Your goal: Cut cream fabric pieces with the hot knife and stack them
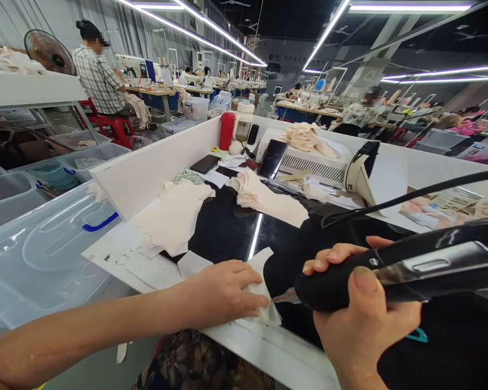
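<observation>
My right hand point(361, 319) is wrapped round a black hand tool point(447, 265) with a silver panel. Its narrow metal tip point(287, 297) points left and meets the edge of a cream fabric piece point(263, 260). Over that piece, near the table's front edge, lies my left hand point(228, 292), its fingers closed on the cloth; the fingertips are partly hidden. Beyond my hands on the black tabletop point(228, 227) rest a stack of cream fabric pieces point(272, 200) and, to the left, another cream fabric pile point(174, 211).
A black cable point(415, 192) arches across the right side. Along the back stand a red bottle point(226, 131), a propped phone point(273, 158) and a white slotted box point(309, 167). Low white walls point(158, 162) edge the table. Left is a clear plastic bin point(57, 238); co-workers sit farther off.
</observation>
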### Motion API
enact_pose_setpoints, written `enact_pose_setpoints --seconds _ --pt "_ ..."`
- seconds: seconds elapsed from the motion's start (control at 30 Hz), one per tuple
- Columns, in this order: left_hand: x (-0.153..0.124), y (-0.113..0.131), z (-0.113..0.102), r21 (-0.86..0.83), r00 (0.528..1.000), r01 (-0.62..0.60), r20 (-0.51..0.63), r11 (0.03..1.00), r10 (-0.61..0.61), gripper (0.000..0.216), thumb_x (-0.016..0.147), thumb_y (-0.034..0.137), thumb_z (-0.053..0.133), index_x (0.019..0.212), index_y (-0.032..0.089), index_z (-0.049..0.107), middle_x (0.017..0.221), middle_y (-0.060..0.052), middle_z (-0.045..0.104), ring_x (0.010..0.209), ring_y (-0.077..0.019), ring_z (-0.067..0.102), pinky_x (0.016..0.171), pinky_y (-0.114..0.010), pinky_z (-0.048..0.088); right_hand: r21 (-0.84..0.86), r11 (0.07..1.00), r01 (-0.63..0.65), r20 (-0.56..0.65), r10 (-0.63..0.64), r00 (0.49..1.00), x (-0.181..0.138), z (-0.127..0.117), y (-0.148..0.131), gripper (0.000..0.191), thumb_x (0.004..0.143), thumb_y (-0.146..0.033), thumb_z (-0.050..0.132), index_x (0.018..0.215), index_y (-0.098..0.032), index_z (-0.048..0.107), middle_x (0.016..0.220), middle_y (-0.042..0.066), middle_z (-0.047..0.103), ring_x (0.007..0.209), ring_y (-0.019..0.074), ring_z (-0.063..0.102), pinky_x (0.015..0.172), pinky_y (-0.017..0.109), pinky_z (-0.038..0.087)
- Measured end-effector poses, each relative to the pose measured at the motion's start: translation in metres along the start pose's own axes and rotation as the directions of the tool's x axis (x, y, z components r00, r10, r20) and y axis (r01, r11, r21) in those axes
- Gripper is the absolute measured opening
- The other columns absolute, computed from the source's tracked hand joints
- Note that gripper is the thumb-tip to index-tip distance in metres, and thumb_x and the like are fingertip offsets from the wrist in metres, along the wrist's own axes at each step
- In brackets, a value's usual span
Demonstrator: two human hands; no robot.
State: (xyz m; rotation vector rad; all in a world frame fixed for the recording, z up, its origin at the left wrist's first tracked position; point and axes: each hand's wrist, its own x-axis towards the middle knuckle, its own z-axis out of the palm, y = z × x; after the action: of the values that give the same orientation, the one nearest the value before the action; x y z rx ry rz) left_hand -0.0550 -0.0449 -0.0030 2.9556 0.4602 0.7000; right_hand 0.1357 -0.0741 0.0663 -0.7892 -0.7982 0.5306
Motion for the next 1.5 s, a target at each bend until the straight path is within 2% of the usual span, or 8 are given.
enact_pose_setpoints --seconds 0.17,0.67,0.77,0.93,1.0,1.17,1.33,1.5 --pt "0.0 0.001 0.002 -0.008 1.0 -0.007 -0.027 1.0 0.006 0.019 0.107 0.031 0.067 0.121 0.022 0.075 0.123 -0.011 0.069 0.113 -0.0233 0.067 0.107 -0.038 0.057 0.005 0.999 0.037 -0.015 -0.037 0.999 0.005 0.004 0.003 0.04 0.073 -0.031 0.086 0.107 -0.025 0.066 0.071 -0.006 0.066 0.054 0.0152 0.06 0.048 0.029 0.056" --pt "0.001 0.002 0.01 -0.008 0.998 0.007 -0.066 1.0 -0.007 0.019 0.106 0.034 0.069 0.117 0.02 0.076 0.125 -0.013 0.07 0.114 -0.0237 0.068 0.106 -0.037 0.055 0.017 1.0 0.005 -0.039 -0.005 0.999 0.009 0.015 0.012 0.044 0.071 -0.028 0.085 0.108 -0.023 0.063 0.07 -0.007 0.067 0.056 0.0144 0.06 0.048 0.028 0.058" --pt "0.001 0.011 0.01 0.035 0.999 0.019 -0.04 0.999 -0.018 0.023 0.105 0.034 0.071 0.12 0.017 0.074 0.124 -0.015 0.07 0.117 -0.0255 0.067 0.107 -0.039 0.055 0.01 1.0 -0.005 -0.01 0.005 1.0 0.009 0.015 0.013 0.045 0.071 -0.028 0.087 0.109 -0.023 0.063 0.071 -0.006 0.068 0.055 0.0142 0.06 0.049 0.029 0.059" --pt "-0.002 0.038 0.006 0.113 0.998 0.065 0.005 0.991 -0.066 0.053 0.1 0.047 0.077 0.135 0.01 0.065 0.13 -0.019 0.069 0.123 -0.0304 0.065 0.109 -0.043 0.053 0.001 1.0 -0.024 -0.01 0.024 1.0 0.005 0.008 0.008 0.044 0.072 -0.028 0.087 0.108 -0.024 0.064 0.071 -0.006 0.068 0.055 0.0149 0.061 0.048 0.029 0.058" --pt "-0.002 0.043 0.002 0.117 0.997 0.074 -0.013 0.99 -0.073 0.05 0.104 0.045 0.071 0.135 0.007 0.064 0.129 -0.018 0.07 0.123 -0.0295 0.065 0.111 -0.041 0.052 0.009 1.0 -0.02 -0.002 0.02 1.0 0.004 0.005 0.006 0.044 0.072 -0.03 0.089 0.108 -0.024 0.064 0.071 -0.006 0.068 0.055 0.0148 0.061 0.047 0.028 0.058" --pt "0.007 0.018 -0.004 0.032 1.0 0.01 -0.028 0.999 -0.009 0.025 0.111 0.028 0.058 0.119 0.009 0.071 0.115 -0.013 0.076 0.117 -0.0235 0.069 0.111 -0.035 0.053 0.014 1.0 -0.004 0.011 0.003 1.0 0.003 0.004 0.008 0.046 0.072 -0.034 0.091 0.108 -0.024 0.065 0.071 -0.006 0.068 0.056 0.0154 0.062 0.048 0.029 0.058" --pt "0.013 -0.02 -0.007 -0.121 0.998 -0.063 0.009 0.991 0.064 0.024 0.113 0.025 0.053 0.118 0.01 0.071 0.121 -0.011 0.076 0.116 -0.0216 0.07 0.105 -0.031 0.057 0.019 1.0 0.003 0.005 -0.003 1.0 0.002 0.004 0.011 0.046 0.073 -0.034 0.091 0.109 -0.024 0.065 0.071 -0.005 0.068 0.056 0.0152 0.062 0.049 0.029 0.059" --pt "0.012 -0.036 -0.013 -0.154 0.99 -0.062 0.113 0.986 0.08 0.024 0.114 0.023 0.05 0.117 0.013 0.071 0.122 -0.01 0.076 0.118 -0.0223 0.069 0.107 -0.033 0.054 0.004 1.0 0.027 0.035 -0.027 0.999 -0.001 -0.001 0.014 0.045 0.079 -0.035 0.09 0.114 -0.024 0.064 0.076 -0.004 0.07 0.06 0.0152 0.064 0.054 0.031 0.059"
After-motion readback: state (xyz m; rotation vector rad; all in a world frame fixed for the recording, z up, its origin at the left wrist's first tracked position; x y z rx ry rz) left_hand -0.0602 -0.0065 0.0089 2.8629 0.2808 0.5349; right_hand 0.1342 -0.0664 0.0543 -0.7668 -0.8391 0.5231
